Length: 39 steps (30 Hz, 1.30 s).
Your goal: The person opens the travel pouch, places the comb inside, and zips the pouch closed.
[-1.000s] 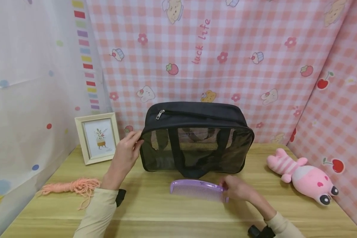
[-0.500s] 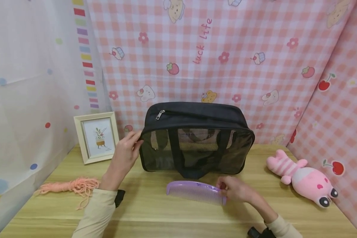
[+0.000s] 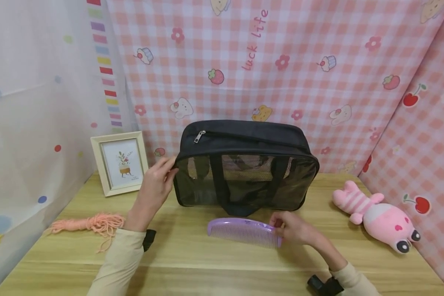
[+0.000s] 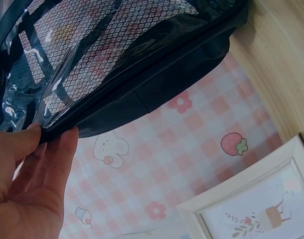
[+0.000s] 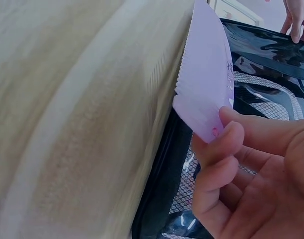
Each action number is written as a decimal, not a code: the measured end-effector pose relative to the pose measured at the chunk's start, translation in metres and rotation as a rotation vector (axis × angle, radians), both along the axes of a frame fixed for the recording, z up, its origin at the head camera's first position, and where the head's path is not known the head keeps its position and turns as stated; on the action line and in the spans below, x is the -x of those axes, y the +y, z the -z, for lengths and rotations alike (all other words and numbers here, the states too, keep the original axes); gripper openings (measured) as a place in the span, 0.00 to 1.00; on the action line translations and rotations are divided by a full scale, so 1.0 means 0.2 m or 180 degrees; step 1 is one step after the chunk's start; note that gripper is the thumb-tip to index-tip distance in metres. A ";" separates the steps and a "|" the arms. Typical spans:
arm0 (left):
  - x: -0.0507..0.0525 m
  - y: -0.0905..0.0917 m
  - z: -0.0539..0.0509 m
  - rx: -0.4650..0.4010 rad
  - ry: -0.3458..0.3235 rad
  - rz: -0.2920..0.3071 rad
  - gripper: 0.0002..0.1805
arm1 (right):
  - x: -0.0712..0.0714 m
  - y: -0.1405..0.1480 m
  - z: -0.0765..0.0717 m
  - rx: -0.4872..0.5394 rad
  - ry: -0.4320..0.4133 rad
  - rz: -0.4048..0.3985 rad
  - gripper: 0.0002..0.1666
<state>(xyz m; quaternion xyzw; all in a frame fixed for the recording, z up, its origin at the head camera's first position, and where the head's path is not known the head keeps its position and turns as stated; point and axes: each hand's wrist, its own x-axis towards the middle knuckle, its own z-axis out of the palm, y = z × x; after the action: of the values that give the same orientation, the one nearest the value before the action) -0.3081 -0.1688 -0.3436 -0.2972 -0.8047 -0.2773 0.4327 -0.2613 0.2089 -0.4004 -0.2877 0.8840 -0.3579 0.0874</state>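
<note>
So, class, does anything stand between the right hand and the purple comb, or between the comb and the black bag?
Nothing between the right hand and the purple comb: its fingers pinch one end. Between comb and black bag, only the bag's strap handle hangs down the front.

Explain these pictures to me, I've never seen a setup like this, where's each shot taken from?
There's no machine: you see a person's left grip and right grip, both bare hands. The wide picture looks down from the head, each close one from a wrist. A black bag stands on the wooden table. To its left are a framed picture and peach yarn; to its right, a pink plush toy. The left grip pinches the bag's edge; the right holds a purple comb by one end.
</note>
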 end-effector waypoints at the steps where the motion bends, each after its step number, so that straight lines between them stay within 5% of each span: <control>1: 0.00 0.00 0.00 0.0002 0.0010 -0.0011 0.16 | 0.01 0.01 0.00 0.0033 0.0019 -0.0027 0.08; 18: 0.01 0.00 0.02 0.0006 0.0029 -0.0031 0.15 | -0.01 0.03 -0.11 0.0422 0.0267 0.0033 0.07; 31: 0.01 0.01 0.01 -0.0008 -0.0012 0.0008 0.17 | -0.07 0.06 -0.23 0.1005 0.0759 0.0041 0.10; 39: 0.01 0.01 0.00 -0.0062 0.0025 -0.0016 0.18 | -0.10 0.09 -0.34 0.1173 0.0863 0.0272 0.11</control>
<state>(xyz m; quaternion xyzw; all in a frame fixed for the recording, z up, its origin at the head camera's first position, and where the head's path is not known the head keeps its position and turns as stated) -0.3106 -0.1668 -0.3434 -0.2920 -0.8011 -0.2828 0.4394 -0.2406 0.2270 -0.3333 -0.3065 0.8187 -0.4748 -0.1014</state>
